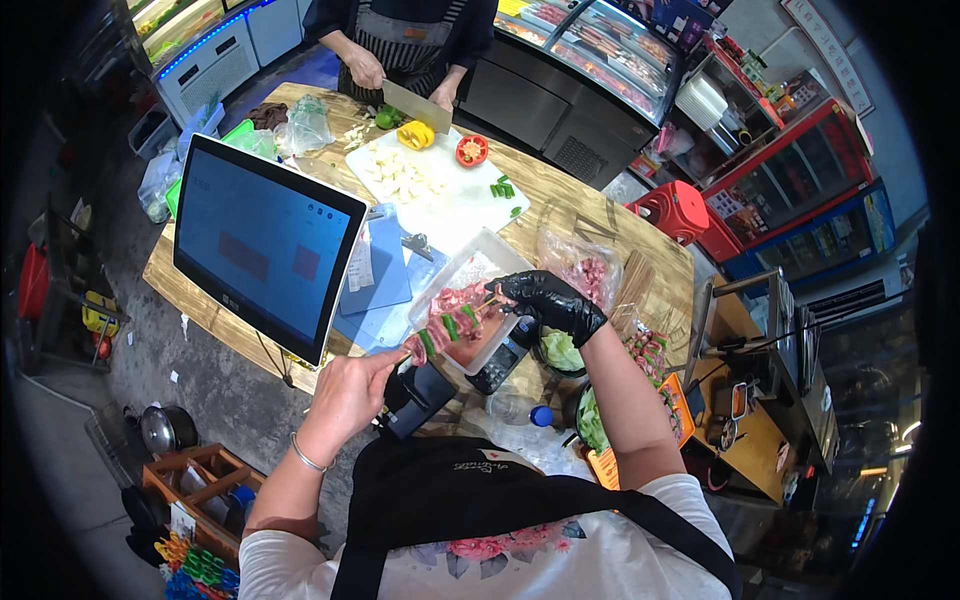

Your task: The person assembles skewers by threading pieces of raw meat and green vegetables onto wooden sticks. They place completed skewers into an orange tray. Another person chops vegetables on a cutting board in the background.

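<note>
My bare left hand (pixel 352 394) holds the lower end of a skewer threaded with raw meat and green pepper pieces (pixel 448 328). At the skewer's upper tip is my right hand (pixel 545 300), in a black glove, with a piece of raw meat between its fingers. Below the skewer lies a translucent plastic tub (pixel 489 244) of raw meat. Right of the tub, a clear plastic bag (pixel 551 253) has diced meat in it, beside a bundle of wooden skewers (pixel 634 281). Bowls of leafy greens (pixel 562 350) and an orange basket (pixel 679 401) with skewers sit near my right forearm.
Across the wooden table (pixel 652 244), a co-worker holds a cleaver (pixel 417 107) over a white cutting board (pixel 367 163) with cut peppers. A touchscreen monitor (pixel 262 240) stands at left, near blue clipboards (pixel 375 262). A capped plastic bottle (pixel 510 409) lies by the near edge.
</note>
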Tool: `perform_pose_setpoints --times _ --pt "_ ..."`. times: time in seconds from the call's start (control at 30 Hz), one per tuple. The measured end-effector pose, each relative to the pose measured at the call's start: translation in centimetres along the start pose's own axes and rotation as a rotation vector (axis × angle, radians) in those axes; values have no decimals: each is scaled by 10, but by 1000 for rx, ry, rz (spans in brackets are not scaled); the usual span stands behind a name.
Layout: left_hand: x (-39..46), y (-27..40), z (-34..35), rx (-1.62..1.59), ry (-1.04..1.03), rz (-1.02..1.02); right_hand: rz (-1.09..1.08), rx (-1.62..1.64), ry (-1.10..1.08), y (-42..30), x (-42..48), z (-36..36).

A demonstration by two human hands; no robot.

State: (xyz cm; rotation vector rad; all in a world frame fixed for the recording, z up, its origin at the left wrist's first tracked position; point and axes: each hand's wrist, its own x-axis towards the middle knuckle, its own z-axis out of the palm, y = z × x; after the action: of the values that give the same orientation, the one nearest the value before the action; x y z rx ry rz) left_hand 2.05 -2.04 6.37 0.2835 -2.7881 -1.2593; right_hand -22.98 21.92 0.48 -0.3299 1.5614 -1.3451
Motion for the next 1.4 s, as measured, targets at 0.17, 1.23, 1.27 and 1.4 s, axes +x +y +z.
perform_pose_setpoints --times 0.17,1.23,1.27,1.4 --pt "8 -1 9 6 0 -8 66 -5 -15 -4 3 7" --pt "-1 -16 32 -161 -44 -182 -182 375 425 17 -3 39" --pt "-1 -15 33 -163 -38 -169 -182 370 433 20 -2 38" --pt "-1 -18 50 -199 37 -86 -216 472 438 39 5 41"
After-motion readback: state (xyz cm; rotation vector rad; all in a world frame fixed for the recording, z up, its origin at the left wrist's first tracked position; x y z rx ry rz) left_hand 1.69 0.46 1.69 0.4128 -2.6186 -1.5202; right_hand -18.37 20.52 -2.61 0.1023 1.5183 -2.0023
